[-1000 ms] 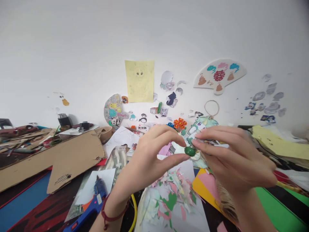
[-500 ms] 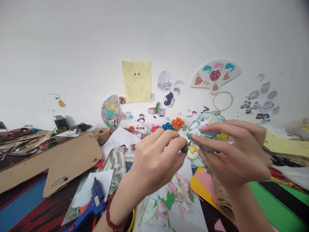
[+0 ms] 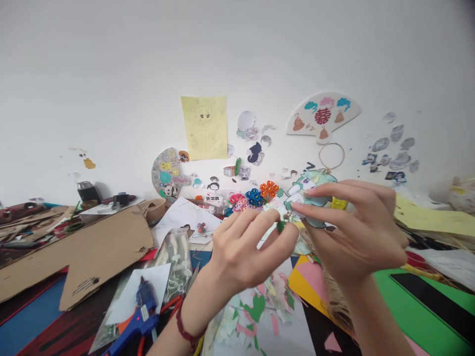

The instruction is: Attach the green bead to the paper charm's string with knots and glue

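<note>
My right hand (image 3: pixel 358 225) pinches a mint-green and white cartoon-character cutout (image 3: pixel 309 182) between thumb and fingers. A ring of thin cord (image 3: pixel 343 157) shows just above the cutout, against the wall. Close to its lower left edge, my left hand (image 3: pixel 247 247) has thumb and index finger around a small dark-green piece (image 3: pixel 281 226). Its exact kind is too small to make out. Under both hands, white paper (image 3: pixel 293 336) carries pink and green paper scraps (image 3: pixel 256 309).
A blue hot glue gun (image 3: pixel 143 316) lies at lower left beside large cut cardboard (image 3: pixel 111 242). Bright bead-like flowers (image 3: pixel 254 197) stand behind my hands. To the right, a black phone-like slab (image 3: pixel 434 301) rests on green sheet (image 3: pixel 389 306). A coil of twine (image 3: pixel 337 304) lies below my right hand.
My left hand's fingers have spread a little and shifted, so the green piece shows more. The cutout stays in my right hand. The whole view has turned slightly.
</note>
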